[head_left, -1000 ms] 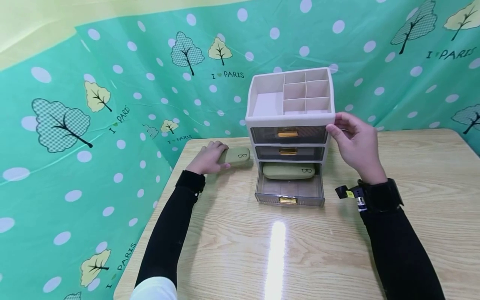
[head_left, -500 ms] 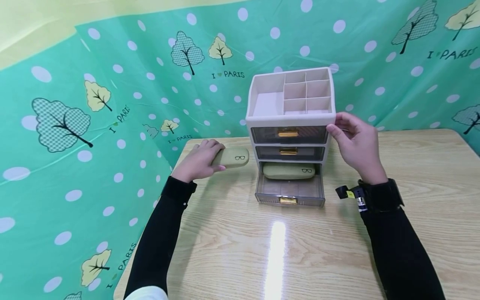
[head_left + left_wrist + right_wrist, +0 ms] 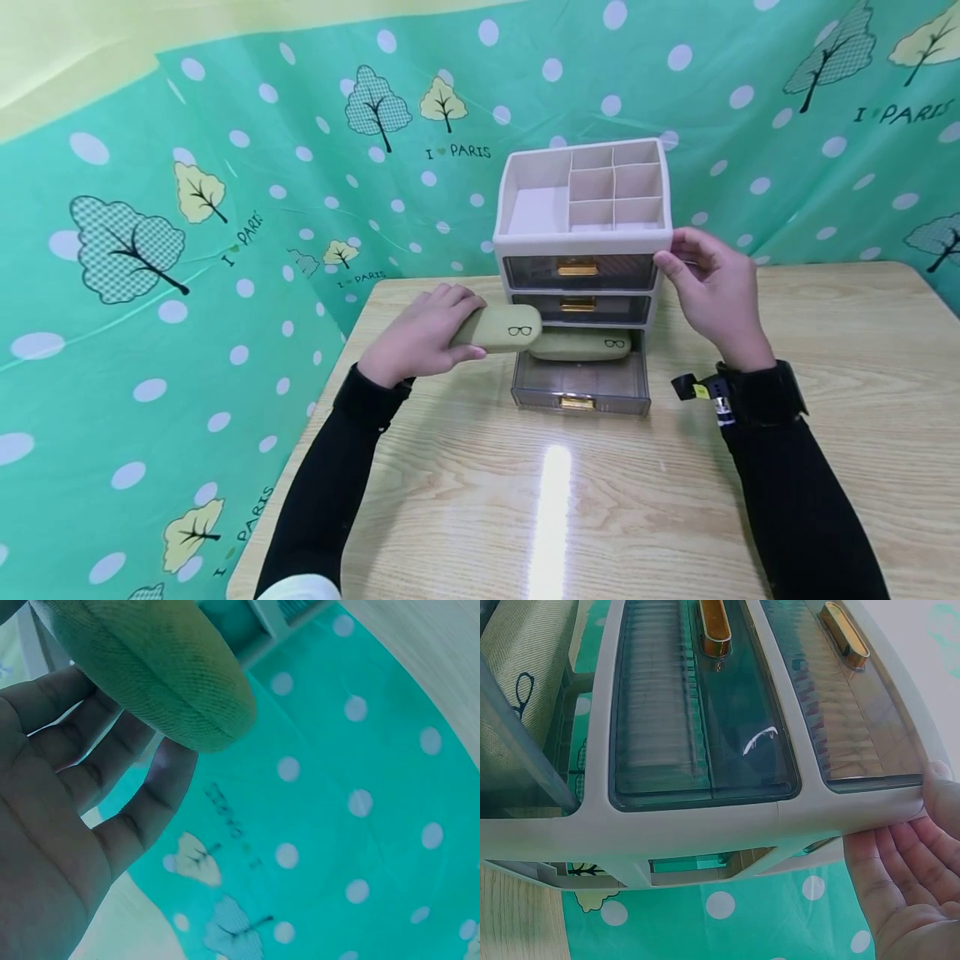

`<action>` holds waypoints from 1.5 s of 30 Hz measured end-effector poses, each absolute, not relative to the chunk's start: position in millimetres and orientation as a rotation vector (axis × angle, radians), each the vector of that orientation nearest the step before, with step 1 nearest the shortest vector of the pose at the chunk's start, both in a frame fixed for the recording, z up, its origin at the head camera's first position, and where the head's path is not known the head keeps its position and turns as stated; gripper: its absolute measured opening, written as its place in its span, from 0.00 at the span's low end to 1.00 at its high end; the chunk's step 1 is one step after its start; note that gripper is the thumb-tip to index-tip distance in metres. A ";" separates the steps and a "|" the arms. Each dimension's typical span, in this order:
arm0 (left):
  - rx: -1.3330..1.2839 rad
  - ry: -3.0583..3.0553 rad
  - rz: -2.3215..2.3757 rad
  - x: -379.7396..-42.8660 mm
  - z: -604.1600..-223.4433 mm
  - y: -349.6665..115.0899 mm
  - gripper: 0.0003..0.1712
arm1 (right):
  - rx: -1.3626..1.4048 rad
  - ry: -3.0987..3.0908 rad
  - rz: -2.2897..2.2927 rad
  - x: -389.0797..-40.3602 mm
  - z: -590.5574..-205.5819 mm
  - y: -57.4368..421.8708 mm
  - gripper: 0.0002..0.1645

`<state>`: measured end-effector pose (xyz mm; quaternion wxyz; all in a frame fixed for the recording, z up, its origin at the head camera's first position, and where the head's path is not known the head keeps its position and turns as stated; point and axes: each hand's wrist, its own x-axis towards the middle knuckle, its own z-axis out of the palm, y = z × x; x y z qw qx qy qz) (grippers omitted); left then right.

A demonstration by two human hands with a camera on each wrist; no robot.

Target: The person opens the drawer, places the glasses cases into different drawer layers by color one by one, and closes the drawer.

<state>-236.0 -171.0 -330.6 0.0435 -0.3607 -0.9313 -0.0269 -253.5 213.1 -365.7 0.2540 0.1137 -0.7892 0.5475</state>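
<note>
My left hand (image 3: pixel 431 332) grips a green glasses case (image 3: pixel 501 328) printed with a small pair of glasses. That case hangs at the left side of the pulled-out bottom drawer (image 3: pixel 577 390), overlapping a second green glasses case (image 3: pixel 585 343) that lies inside the drawer. In the left wrist view, fingers (image 3: pixel 161 784) curl against the underside of the held case (image 3: pixel 172 675). My right hand (image 3: pixel 716 292) holds the upper right front edge of the white drawer organizer (image 3: pixel 581 243), thumb on the front and fingers at the side, as the right wrist view shows.
The organizer's two upper drawers, with gold handles (image 3: pixel 577 267), are closed. Its top tray (image 3: pixel 536 208) is split into several compartments. It stands on a wooden table (image 3: pixel 450 483) in front of a green patterned cloth (image 3: pixel 300 150).
The left hand has lifted its glasses case from the table and carried it right, to the side of the bottom drawer. The right hand stays at the organizer's edge.
</note>
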 end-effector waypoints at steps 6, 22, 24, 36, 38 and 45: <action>-1.184 -2.798 -0.054 -232.3 -335.1 -148.0 0.38 | 0.316 -2.131 1.499 -252.7 -365.7 213.3 0.19; -1.300 -2.708 0.144 -232.9 -361.0 -95.9 0.40 | 0.316 -2.129 1.503 -252.8 -366.3 215.1 0.19; -1.306 -2.684 0.188 -233.1 -364.9 -86.6 0.40 | 0.320 -2.119 1.514 -253.3 -366.5 215.7 0.19; -1.267 -2.670 0.275 -233.9 -384.2 -56.6 0.40 | 0.333 -2.120 1.525 -254.3 -366.7 214.1 0.19; -1.260 -2.668 0.271 -234.2 -387.0 -56.7 0.40 | 0.332 -2.132 1.515 -254.6 -366.6 214.1 0.19; -1.274 -2.671 0.273 -236.4 -394.5 -54.1 0.40 | 0.322 -2.143 1.512 -253.2 -365.7 215.5 0.20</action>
